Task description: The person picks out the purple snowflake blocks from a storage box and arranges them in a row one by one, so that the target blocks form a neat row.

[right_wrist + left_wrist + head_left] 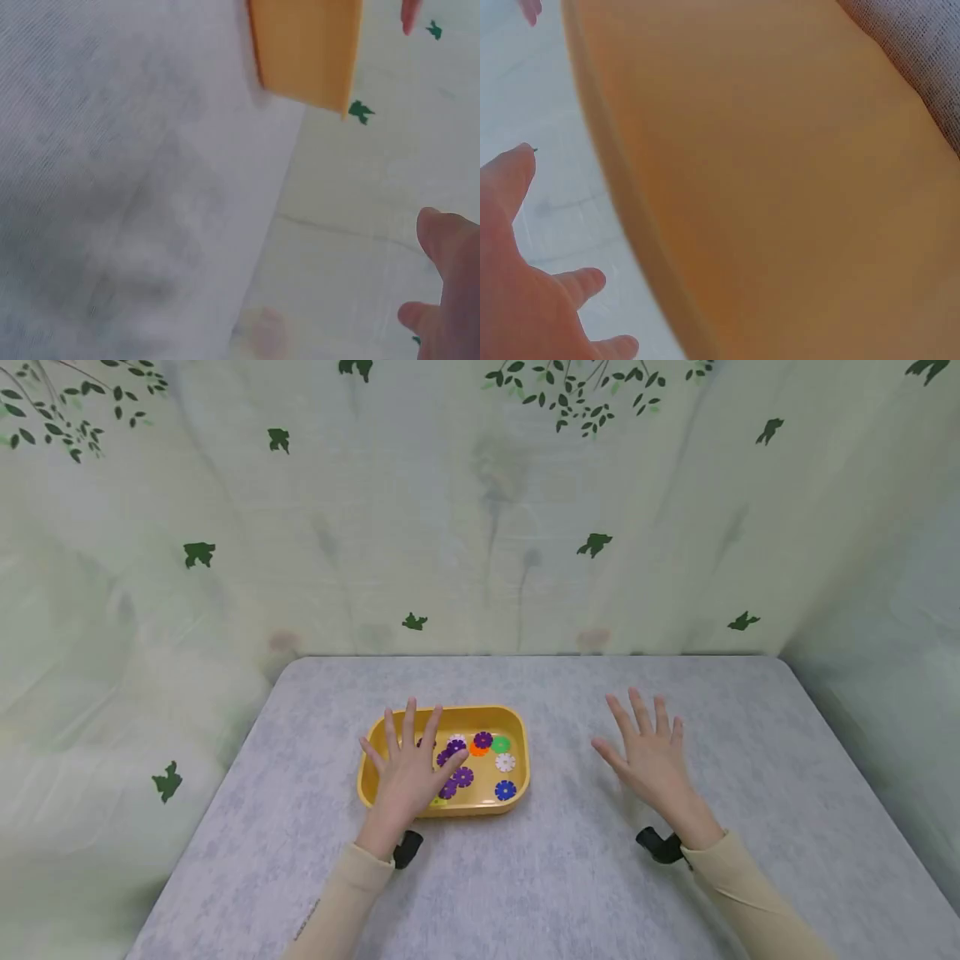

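Note:
A yellow tray [517, 793] with rounded corners sits left of the table's middle. Inside lie several flower-shaped discs: purple ones [463, 777], a blue one [506, 790], a white one [505, 762], a green one [500, 744] and part of an orange one [477, 750]. My left hand [408, 772] is spread over the tray's left part, hiding some discs. Off to the tray's right, my right hand [654, 764] is raised with fingers apart, holding nothing. The tray's outer wall [780, 180] fills much of the left wrist view, beside the spread left fingers.
A grey-blue mottled cloth covers the table [555, 885]. Behind it hangs a pale curtain [450, 527] printed with leaves and green birds, which also runs along both sides. Black wrist cameras are strapped at the left [407, 850] and right [660, 845] wrists.

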`<state>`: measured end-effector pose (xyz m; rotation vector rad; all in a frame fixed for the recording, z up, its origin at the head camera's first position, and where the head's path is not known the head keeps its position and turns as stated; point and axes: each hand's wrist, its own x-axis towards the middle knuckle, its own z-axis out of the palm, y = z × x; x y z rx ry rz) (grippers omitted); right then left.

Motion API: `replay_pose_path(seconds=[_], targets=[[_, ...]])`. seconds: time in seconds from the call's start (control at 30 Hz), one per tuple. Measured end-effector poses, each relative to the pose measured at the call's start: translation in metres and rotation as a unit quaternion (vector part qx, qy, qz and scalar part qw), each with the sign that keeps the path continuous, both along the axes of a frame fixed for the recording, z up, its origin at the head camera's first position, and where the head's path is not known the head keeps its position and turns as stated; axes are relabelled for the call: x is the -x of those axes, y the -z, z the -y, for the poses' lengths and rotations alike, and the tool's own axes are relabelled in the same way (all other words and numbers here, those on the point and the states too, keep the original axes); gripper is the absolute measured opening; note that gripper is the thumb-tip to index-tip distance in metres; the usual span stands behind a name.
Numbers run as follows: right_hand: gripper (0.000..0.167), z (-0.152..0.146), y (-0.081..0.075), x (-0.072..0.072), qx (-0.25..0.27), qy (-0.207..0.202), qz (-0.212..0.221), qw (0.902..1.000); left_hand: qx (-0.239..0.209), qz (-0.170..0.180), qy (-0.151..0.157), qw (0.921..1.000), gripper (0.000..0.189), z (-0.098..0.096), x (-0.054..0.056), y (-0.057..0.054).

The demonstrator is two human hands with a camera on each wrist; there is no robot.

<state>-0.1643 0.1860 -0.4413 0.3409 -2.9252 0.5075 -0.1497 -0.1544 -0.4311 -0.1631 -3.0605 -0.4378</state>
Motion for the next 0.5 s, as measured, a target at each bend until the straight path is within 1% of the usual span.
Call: replay_pose_path(seconds=[0.07, 0.13, 0.17, 0.23, 0.27, 0.33, 0.37, 0.4, 0.43, 0.47, 0.5], targets=[[0.075, 0.006, -0.001, 0.003, 0.021, -0.020, 0.003, 0.9996, -0.016, -0.002, 0.003, 0.9999, 0.081, 0.002, -0.001, -0.002], [0.073, 0.013, -0.002, 0.005, 0.057, -0.047, 0.009, 0.9972, -0.054, -0.015, 0.012, 0.9984, 0.076, 0.006, -0.001, -0.003], [0.072, 0.017, -0.003, 0.006, 0.082, -0.063, 0.013, 0.9946, -0.081, -0.023, 0.018, 0.9963, 0.073, 0.009, -0.001, -0.004], [0.070, 0.027, -0.006, 0.008, 0.142, -0.097, 0.030, 0.9846, -0.140, -0.046, 0.029, 0.9887, 0.066, 0.017, 0.000, -0.006], [0.069, 0.033, -0.007, 0.009, 0.176, -0.114, 0.039, 0.9770, -0.176, -0.059, 0.035, 0.9820, 0.062, 0.023, 0.000, -0.006], [0.065, 0.044, -0.009, 0.011, 0.245, -0.146, 0.063, 0.9562, -0.253, -0.080, 0.035, 0.9635, 0.055, 0.034, 0.001, -0.007], [0.063, 0.050, -0.010, 0.012, 0.280, -0.160, 0.078, 0.9433, -0.289, -0.089, 0.028, 0.9529, 0.052, 0.040, 0.001, -0.007], [0.062, 0.056, -0.010, 0.013, 0.313, -0.171, 0.095, 0.9296, -0.327, -0.094, 0.018, 0.9400, 0.049, 0.047, 0.002, -0.006], [0.060, 0.062, -0.011, 0.014, 0.341, -0.179, 0.113, 0.9161, -0.366, -0.096, 0.005, 0.9254, 0.047, 0.054, 0.002, -0.006], [0.059, 0.069, -0.011, 0.015, 0.366, -0.182, 0.134, 0.9026, -0.407, -0.095, -0.012, 0.9085, 0.046, 0.060, 0.002, -0.006], [0.058, 0.075, -0.012, 0.016, 0.391, -0.187, 0.156, 0.8875, -0.450, -0.094, -0.032, 0.8877, 0.044, 0.065, 0.001, -0.005]])
